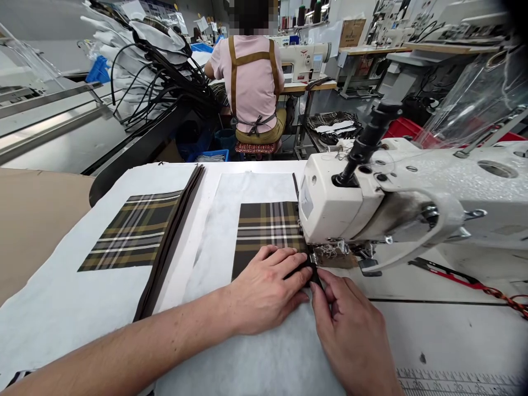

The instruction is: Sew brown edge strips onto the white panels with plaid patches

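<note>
A white sewing machine [334,198] stands at the right, its needle area above the edge of a plaid patch [268,225] on pale fabric [225,220]. My left hand [270,286] lies on the patch's lower right part, its fingers spread and pressing the cloth beside the presser foot. Just below the needle area, my right hand [350,324] pinches a dark strip [315,275] between thumb and fingers. The fingertips of both hands are close together at that strip. The needle itself is hard to make out.
Another plaid patch [132,231] on pale fabric lies left, beside a stack of dark strips [171,236]. Red-and-black snips [449,273] rest right of the machine; a ruler scale [457,382] runs along the front. A person [253,82] sits ahead at another machine.
</note>
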The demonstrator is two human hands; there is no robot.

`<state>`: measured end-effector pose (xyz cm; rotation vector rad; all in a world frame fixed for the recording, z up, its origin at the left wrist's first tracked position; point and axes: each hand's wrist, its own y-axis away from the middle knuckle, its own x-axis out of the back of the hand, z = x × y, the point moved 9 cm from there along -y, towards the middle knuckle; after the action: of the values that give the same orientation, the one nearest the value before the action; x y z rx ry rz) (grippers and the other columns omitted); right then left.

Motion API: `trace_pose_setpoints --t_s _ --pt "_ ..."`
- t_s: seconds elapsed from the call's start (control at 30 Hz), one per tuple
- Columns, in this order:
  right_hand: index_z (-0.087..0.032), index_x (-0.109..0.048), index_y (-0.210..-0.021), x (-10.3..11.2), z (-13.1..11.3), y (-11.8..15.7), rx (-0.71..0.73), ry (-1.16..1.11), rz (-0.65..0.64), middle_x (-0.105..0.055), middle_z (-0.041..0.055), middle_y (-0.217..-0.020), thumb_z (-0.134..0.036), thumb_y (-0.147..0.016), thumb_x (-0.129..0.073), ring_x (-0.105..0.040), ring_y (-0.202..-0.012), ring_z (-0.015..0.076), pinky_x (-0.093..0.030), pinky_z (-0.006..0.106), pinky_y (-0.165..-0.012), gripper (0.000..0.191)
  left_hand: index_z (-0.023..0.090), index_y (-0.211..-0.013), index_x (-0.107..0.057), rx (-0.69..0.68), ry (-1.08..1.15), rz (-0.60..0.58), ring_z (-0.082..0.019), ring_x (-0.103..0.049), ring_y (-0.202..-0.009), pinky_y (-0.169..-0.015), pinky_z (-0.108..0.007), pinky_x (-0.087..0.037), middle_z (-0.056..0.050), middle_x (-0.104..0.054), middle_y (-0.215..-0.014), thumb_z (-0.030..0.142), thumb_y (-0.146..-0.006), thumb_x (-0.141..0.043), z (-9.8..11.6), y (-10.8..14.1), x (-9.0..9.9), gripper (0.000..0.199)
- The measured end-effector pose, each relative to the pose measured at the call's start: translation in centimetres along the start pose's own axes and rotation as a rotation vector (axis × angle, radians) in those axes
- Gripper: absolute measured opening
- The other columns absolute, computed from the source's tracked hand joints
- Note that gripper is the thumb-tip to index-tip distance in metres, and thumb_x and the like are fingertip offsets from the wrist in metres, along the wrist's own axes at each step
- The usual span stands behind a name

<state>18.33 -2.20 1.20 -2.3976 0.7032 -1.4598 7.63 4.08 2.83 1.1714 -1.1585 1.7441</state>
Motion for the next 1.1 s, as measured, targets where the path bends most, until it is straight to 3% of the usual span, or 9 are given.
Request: trace_pose_setpoints --t_s 0.33,0.77,1.1 --pt "-0.016 -0.067 -0.12 -0.32 0.15 0.21 0.015 0.011 -0.015 -0.074 0.0063 -0.105 -0.042 -0.11 -0.041 -0.071 -0.086 0.0227 -0.052 0.036 -0.071 0.037 0.016 -0.129 -0.064 0.021 0.016 -0.018 -0.03 -0.056 -0.133 -0.105 -0.049 -0.043 -0.012 -0.064 -0.143 0.036 -0.107 -0.052 -0.27 -0.16 0.15 0.032" --pt "-0.018 -0.065 -0.123 -0.21 -0.01 0.26 0.034 0.019 -0.01 -0.072 0.0037 -0.105 -0.045 -0.112 -0.039 -0.071 -0.087 0.0204 -0.052 0.033 -0.071 0.038 0.015 -0.129 -0.063 0.029 0.026 -0.016 -0.03 -0.056 -0.133 -0.108 -0.049 -0.042 -0.012 -0.064 -0.141 0.036 -0.107 -0.051 -0.18 -0.19 0.06 0.033" --pt "-0.014 -0.066 -0.12 0.19 -0.51 -0.04 0.066 0.042 0.029 -0.074 0.0078 -0.106 -0.042 -0.113 -0.037 -0.072 -0.088 0.022 -0.054 0.033 -0.07 0.041 0.011 -0.129 -0.064 0.005 0.02 0.028 -0.028 -0.058 -0.131 -0.108 -0.046 -0.048 -0.013 -0.066 -0.138 0.033 -0.108 -0.05 0.53 -0.14 0.04 0.034"
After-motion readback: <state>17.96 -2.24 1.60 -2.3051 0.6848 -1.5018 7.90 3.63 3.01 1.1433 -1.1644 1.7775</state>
